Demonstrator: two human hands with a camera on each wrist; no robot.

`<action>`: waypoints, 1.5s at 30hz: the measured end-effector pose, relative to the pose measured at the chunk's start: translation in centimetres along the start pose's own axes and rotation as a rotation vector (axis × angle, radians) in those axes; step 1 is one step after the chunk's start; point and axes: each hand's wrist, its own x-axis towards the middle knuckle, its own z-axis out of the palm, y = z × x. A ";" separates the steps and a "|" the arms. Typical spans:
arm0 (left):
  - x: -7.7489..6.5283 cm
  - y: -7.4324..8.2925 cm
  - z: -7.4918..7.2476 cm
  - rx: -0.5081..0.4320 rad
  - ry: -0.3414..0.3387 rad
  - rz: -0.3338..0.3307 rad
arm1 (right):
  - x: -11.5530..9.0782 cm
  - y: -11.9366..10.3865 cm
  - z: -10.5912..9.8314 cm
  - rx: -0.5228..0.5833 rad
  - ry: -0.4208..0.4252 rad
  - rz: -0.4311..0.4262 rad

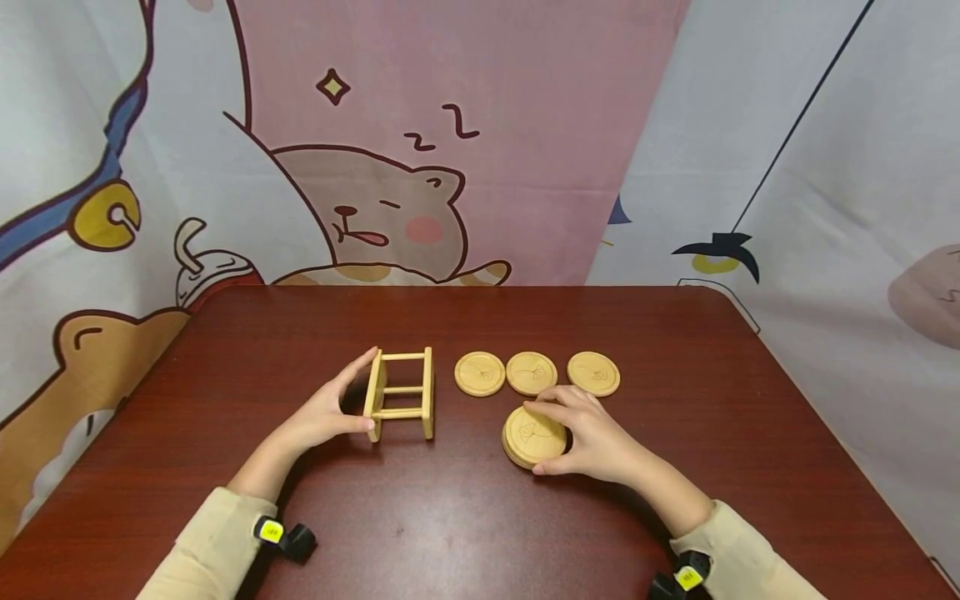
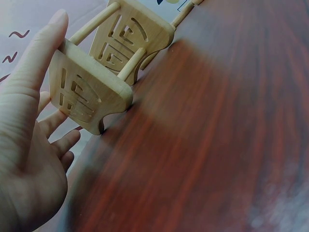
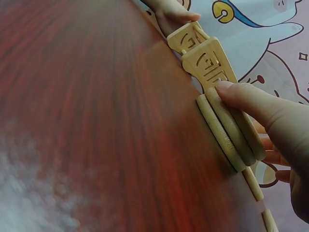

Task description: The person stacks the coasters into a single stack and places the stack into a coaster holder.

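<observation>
A small wooden coaster rack with dowel rails and cut-out side panels stands on the table at centre left. My left hand holds its left panel between thumb and fingers; the left wrist view shows the thumb at the panel's upper corner. To the right lies a stack of round wooden coasters with a carved leaf design on top. My right hand pinches the stack's edge, thumb on the near side and fingers on the far side. In the right wrist view, the stacked coasters lie one upon another.
Behind the stack, three single coasters lie in a row: left, middle and right. All rest on a dark red-brown wooden table. A cartoon-printed cloth hangs beyond its far edge.
</observation>
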 end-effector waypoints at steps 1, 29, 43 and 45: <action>0.0 0.0 0.0 -0.001 0.000 -0.001 | 0.0 0.0 0.0 0.001 0.000 -0.001; 0.0 -0.1 0.0 -0.004 -0.003 -0.008 | -0.2 0.6 -0.8 0.028 0.029 0.041; 0.0 0.0 0.0 -0.011 -0.006 0.002 | -0.6 4.1 -2.2 0.047 0.115 0.117; 0.0 0.0 0.0 -0.011 -0.006 0.001 | -0.7 4.4 -2.3 0.052 0.121 0.136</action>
